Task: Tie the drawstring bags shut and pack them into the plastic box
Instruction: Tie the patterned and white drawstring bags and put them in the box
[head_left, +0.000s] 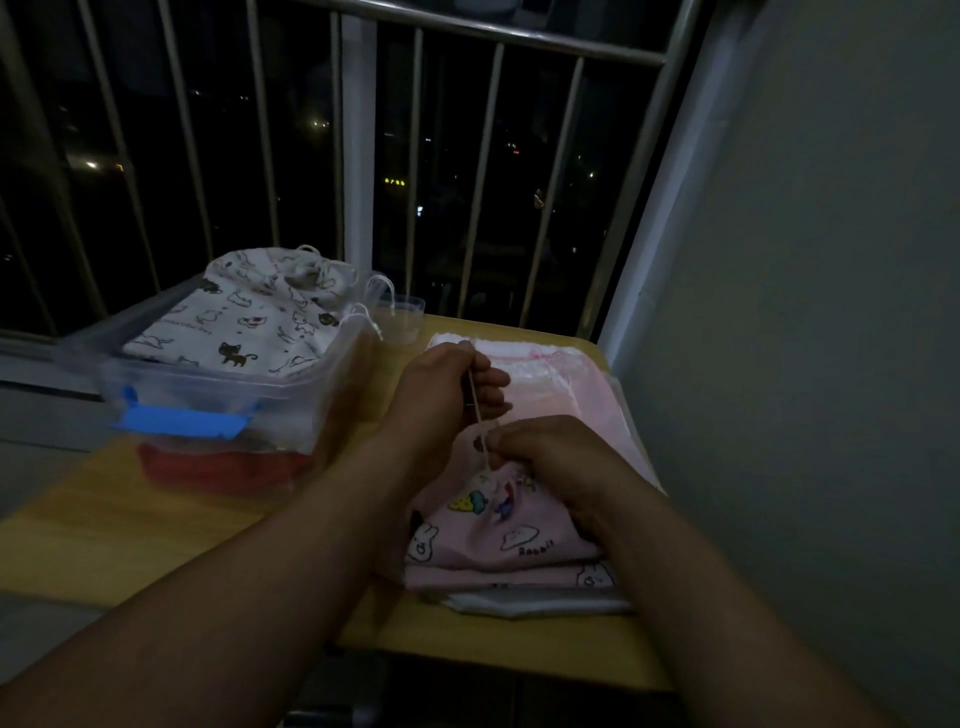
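A pink drawstring bag (498, 535) with cartoon prints lies on the wooden table (119, 525) in front of me. Its white cord (475, 410) runs taut between my hands. My left hand (441, 389) grips the cord's far end in a fist above the bag. My right hand (556, 457) pinches the cord at the bag's gathered mouth. To the left stands the clear plastic box (218, 384) with a blue latch. A white cat-print bag (249, 322), cinched at the top, lies on top inside it, with something red below.
More pink bags (571, 379) are stacked behind the one I hold, and grey fabric (540, 603) lies under it. A small clear cup (402, 317) stands by the box. A metal railing (415, 156) runs behind the table, and a wall (805, 312) rises on the right.
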